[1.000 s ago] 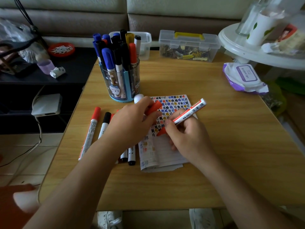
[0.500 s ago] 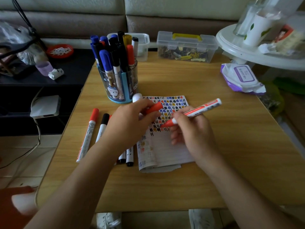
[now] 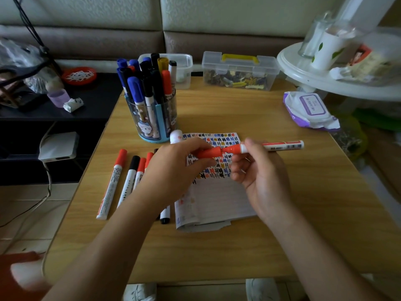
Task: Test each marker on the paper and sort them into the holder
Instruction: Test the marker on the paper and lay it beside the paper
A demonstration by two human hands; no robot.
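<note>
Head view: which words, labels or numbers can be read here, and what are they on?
Nothing reads clearly.
Paper: rows of one repeated hash-like sign in several colours, no words.
Red marker in the right hand: barrel print blurred.
Red cap in the left hand: no print visible.
Markers on the table: print blurred.
Wipes pack: purple label too small.

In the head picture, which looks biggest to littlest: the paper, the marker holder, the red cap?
Biggest first: paper, marker holder, red cap. The holder sits farther back, so it may look smaller than it is.
</note>
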